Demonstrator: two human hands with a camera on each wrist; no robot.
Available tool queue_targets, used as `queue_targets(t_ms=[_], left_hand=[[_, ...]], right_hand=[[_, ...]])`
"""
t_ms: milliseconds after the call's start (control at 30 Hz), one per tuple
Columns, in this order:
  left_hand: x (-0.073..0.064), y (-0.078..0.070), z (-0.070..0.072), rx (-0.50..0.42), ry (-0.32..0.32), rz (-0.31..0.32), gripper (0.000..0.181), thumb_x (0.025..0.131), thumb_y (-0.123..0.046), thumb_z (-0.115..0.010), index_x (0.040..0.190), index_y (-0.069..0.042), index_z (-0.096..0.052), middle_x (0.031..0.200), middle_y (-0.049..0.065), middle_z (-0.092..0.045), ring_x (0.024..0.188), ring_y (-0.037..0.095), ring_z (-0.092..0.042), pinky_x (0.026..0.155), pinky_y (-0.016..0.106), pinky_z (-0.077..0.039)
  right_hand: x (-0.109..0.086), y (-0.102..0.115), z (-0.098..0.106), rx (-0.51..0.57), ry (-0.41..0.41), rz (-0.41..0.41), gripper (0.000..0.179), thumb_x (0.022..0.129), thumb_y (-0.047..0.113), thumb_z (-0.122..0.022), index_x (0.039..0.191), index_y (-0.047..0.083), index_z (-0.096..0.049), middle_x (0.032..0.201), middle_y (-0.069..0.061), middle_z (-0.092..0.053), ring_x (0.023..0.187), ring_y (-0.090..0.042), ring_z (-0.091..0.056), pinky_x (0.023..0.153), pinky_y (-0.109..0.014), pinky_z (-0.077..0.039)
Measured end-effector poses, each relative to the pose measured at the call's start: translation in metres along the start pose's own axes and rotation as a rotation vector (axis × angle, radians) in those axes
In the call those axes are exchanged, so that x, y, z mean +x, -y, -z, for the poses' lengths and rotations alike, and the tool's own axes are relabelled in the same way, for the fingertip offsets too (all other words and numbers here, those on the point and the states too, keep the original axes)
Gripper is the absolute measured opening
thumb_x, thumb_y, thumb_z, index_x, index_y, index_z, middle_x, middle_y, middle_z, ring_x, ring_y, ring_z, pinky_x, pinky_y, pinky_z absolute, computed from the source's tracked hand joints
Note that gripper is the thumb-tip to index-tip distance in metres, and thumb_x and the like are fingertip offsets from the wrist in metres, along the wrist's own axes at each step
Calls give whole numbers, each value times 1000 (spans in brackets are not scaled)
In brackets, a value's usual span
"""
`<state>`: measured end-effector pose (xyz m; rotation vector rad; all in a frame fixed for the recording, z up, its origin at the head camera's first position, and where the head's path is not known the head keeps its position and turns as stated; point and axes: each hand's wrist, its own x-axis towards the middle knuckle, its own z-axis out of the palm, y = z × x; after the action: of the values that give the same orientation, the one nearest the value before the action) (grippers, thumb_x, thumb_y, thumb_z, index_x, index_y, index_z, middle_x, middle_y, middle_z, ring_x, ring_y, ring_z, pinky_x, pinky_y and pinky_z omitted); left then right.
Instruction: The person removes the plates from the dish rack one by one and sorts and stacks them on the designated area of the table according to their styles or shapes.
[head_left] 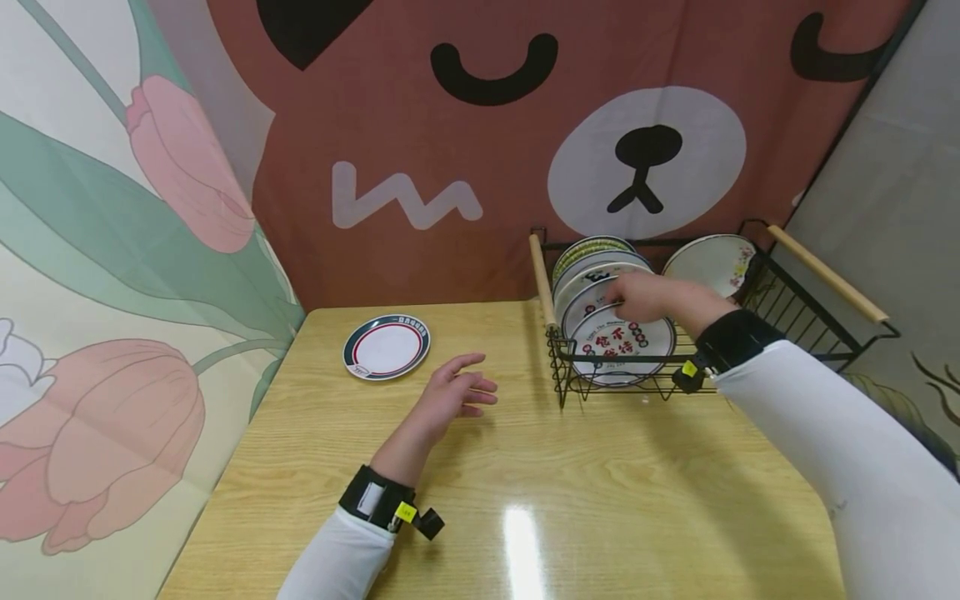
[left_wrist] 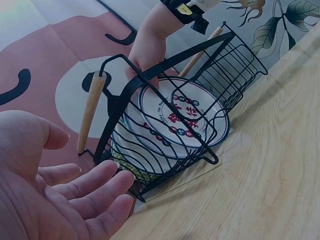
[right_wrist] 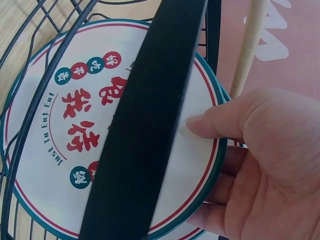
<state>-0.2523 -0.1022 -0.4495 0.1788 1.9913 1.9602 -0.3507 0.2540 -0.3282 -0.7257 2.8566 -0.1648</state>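
My right hand reaches into a black wire dish rack and pinches the rim of the front plate. In the right wrist view its thumb lies on the plate's face and the fingers go behind the edge. That plate is white with red characters and a green rim. Several more plates stand upright behind it. My left hand is held over the table, its fingers spread and holding nothing. Near it, a white plate with a dark blue and red rim lies flat.
A whitish bowl or plate with a floral pattern leans at the rack's right part. Wooden handles top the rack's ends. The wooden table meets a printed cloth backdrop at the back.
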Motion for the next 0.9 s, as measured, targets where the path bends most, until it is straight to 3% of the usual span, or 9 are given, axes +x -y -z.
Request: queue_targets(t_ms=[367, 700, 900], left_hand=[[0, 1, 3, -7, 6, -8, 41, 108, -24, -48, 149, -22, -51, 124, 26, -70, 98, 24, -77, 83, 41, -62], [-2, -2, 3, -14, 5, -15, 41, 107, -24, -49, 148, -22, -51, 123, 27, -71, 96, 24, -77, 79, 37, -62], [-1, -2, 3, -8, 1, -27, 43, 107, -25, -49, 150, -20, -50, 120, 26, -72, 95, 23, -78, 78, 36, -62]], right_hand=[[-1, -1, 3, 18, 38, -8, 30, 94, 2, -59, 119, 1, -75, 109, -16, -70, 93, -26, -59, 91, -49, -53], [0, -3, 17, 15, 56, 14, 25, 95, 1, -57, 105, 6, -79, 89, -8, -69, 78, -19, -58, 78, -40, -50], [-3, 0, 29, 4, 39, -26, 29, 98, 4, -58, 121, 2, -75, 110, -17, -71, 91, -25, -62, 87, -48, -53]])
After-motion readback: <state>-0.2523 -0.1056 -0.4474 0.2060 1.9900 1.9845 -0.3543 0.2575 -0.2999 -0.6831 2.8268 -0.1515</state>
